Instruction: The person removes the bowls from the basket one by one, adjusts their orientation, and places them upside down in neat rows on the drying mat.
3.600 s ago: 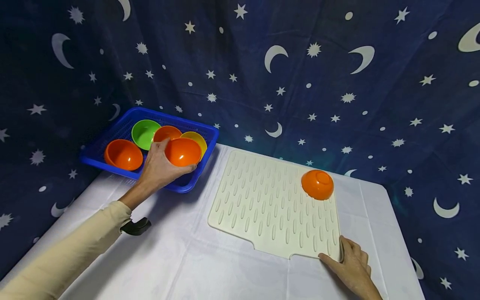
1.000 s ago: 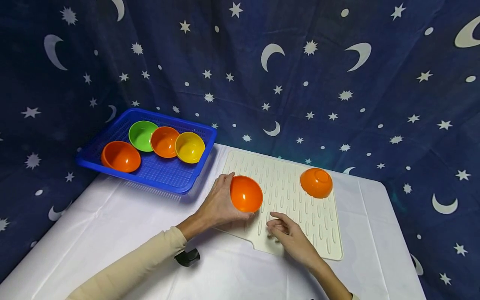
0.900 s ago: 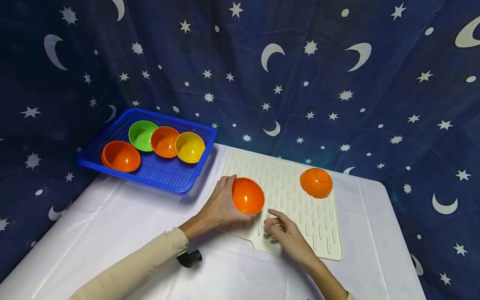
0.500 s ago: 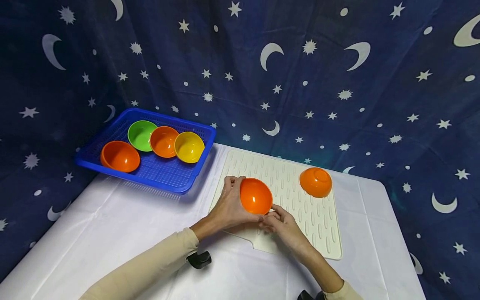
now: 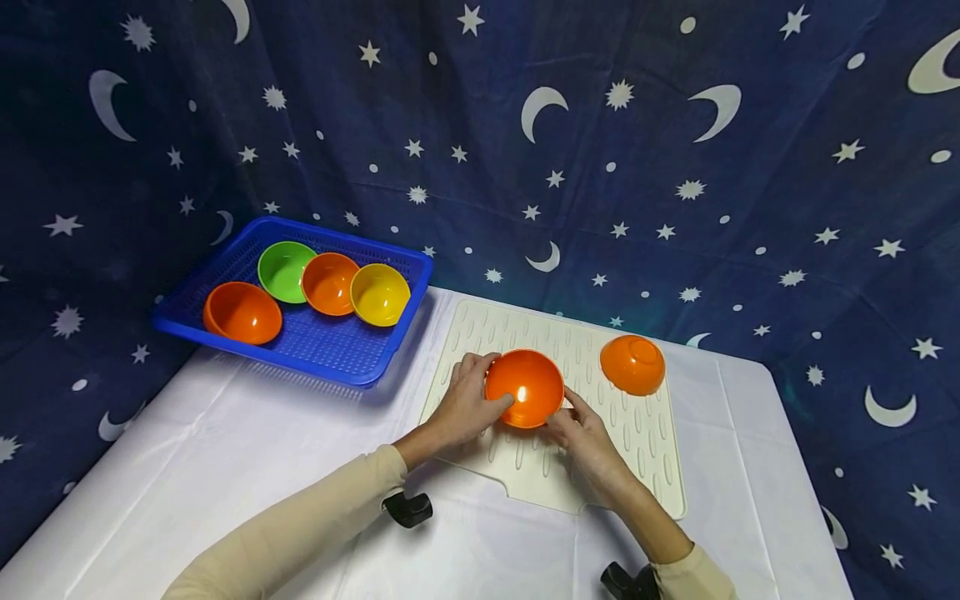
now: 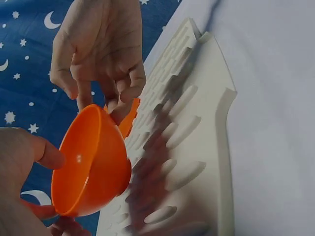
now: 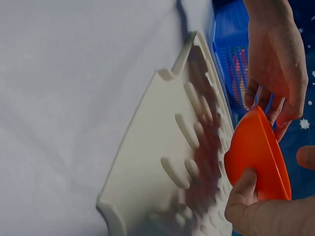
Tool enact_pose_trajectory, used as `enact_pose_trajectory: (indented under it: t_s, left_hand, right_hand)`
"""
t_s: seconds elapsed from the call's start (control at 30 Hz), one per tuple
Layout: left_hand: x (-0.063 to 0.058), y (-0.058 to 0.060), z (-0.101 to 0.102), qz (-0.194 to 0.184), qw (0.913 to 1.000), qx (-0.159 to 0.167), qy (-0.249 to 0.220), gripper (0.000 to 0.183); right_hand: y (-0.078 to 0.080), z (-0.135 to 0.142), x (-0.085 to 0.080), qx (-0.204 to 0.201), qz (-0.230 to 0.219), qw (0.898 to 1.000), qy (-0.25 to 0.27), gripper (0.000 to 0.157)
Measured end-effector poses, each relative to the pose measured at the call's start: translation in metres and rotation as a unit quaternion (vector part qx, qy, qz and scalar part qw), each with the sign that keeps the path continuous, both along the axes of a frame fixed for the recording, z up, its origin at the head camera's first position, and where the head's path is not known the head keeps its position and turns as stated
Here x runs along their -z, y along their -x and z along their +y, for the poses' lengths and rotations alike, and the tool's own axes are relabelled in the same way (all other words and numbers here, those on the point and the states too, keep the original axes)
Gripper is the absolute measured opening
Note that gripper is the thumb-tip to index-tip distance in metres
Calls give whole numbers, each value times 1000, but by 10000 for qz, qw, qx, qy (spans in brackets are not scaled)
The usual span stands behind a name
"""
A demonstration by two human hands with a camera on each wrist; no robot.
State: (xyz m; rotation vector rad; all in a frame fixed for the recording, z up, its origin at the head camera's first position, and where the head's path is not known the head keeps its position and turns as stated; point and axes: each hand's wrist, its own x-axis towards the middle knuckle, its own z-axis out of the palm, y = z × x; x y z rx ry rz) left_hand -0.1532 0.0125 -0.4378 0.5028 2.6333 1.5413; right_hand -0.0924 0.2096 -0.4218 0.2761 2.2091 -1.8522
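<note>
An orange bowl (image 5: 528, 387) is held tilted over a ribbed cream mat (image 5: 555, 487), its hollow side facing me. My left hand (image 5: 461, 408) grips its left rim, with the thumb over the inside and the fingers behind. On the opposite side my right hand (image 5: 592, 446) has its fingers curled at the bowl's right rim. In the right wrist view, a digit of this hand presses the outer wall of the bowl (image 7: 251, 152). The left wrist view shows the foot of the bowl (image 6: 93, 162) turned towards the mat.
Another orange bowl (image 5: 633, 365) lies upside down at the mat's far right corner. A blue basket (image 5: 322, 358) at the left holds a green bowl (image 5: 285, 271), a yellow bowl (image 5: 380, 294) and two orange bowls. A dark curtain (image 5: 480, 108) stands behind the white table (image 5: 247, 433).
The left hand carried the orange bowl from the basket to over the mat. The right hand left the mat's corner and came to the bowl's right side. The bowl has since shifted right.
</note>
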Motion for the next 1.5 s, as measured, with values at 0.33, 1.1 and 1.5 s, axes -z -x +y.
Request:
enact_pose_trajectory:
  t_s: [0.33,1.1,1.5]
  left_hand:
    - [-4,18,10,-513,9977,21,-441,56]
    - [-12,71,46,-284,9981,554,-30,62]
    - [6,82,50,-835,9882,922,-895,62]
  right_hand:
    - [24,11,-4,84,192,9994,-286,73]
    - [75,37,-1,35,376,9970,-669,88]
    - [91,47,5,-205,811,9913,-1018,87]
